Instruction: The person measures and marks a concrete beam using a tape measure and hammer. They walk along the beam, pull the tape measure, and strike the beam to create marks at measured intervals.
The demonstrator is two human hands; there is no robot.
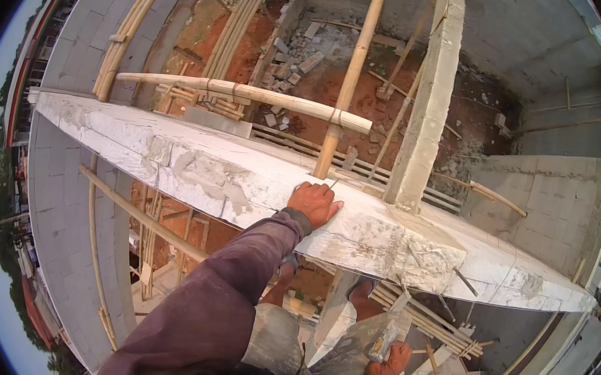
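My left hand (315, 202) rests on the top edge of a pale concrete beam (207, 167), its fingers curled. A thin dark sliver shows beside the fingertips, but I cannot make out whether the hand pinches it. Low on the right, beside my thigh, my right hand (388, 365) is closed round a grey, mortar-smeared tool (383, 337). Its handle is hidden in the fist, and its kind is unclear. Just beyond the left hand an upright bamboo pole (352, 76) meets the beam. Rough mortar patches mark the beam's near face.
A bamboo crosspiece (244, 99) is tied to the upright pole. Right of it rises a concrete column (431, 99). Steel rods (465, 282) jut from the beam. Below lie rubble (306, 60), red soil and bundled bamboo (433, 322). My feet stand beneath the beam's near side.
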